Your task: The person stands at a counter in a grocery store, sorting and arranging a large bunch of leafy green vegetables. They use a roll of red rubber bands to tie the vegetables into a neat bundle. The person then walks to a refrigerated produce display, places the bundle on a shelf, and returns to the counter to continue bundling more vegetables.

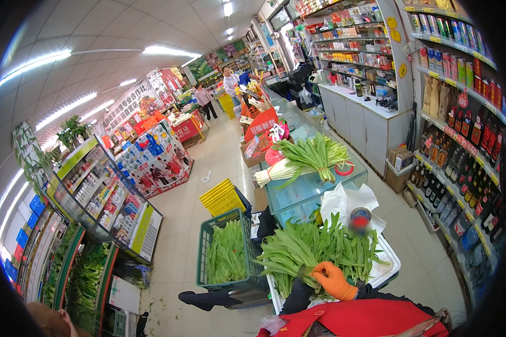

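Note:
My right hand, in an orange glove, has its fingers curled in against the stem ends of a bunch of leafy greens. Whether they pinch a stem is hard to make out. My left hand, dark and partly hidden by leaves, is closed around the same bunch just beside it. More long-leafed greens lie heaped under and beyond both hands on a white foam tray. A round container with a red centre rests at the heap's far side, by crumpled white paper.
To the left stands a green plastic crate of greens, with stacked yellow baskets behind it. A glass counter ahead bears bundled green vegetables. Bottle shelves line the right. Two people stand farther back.

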Demonstrator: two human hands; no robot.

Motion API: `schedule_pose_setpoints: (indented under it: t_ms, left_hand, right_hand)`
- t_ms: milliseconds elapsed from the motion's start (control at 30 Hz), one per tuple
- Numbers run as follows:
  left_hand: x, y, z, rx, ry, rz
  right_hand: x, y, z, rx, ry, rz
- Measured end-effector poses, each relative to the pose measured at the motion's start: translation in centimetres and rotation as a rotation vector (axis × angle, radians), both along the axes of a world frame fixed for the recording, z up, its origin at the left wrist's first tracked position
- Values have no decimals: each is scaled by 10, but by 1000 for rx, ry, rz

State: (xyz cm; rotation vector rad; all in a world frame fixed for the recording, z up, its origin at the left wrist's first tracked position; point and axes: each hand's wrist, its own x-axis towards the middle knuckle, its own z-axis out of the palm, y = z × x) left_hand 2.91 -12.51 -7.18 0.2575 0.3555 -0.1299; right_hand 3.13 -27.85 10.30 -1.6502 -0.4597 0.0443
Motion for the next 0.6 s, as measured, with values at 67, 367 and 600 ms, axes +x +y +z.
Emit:
schedule_pose_setpoints:
  t_ms: [67,367,600]
  left_hand:
    - [1,3,31,20,-53,-9]
    - [-22,-27,63,148,-33,38]
    - [-13,-69,63,216,-34,83]
  right_hand:
    - [3,-14,12,290,375,189]
    - [46,-58,-36,-573,-214,2]
    - [53,-64,-59,-80,369,100]
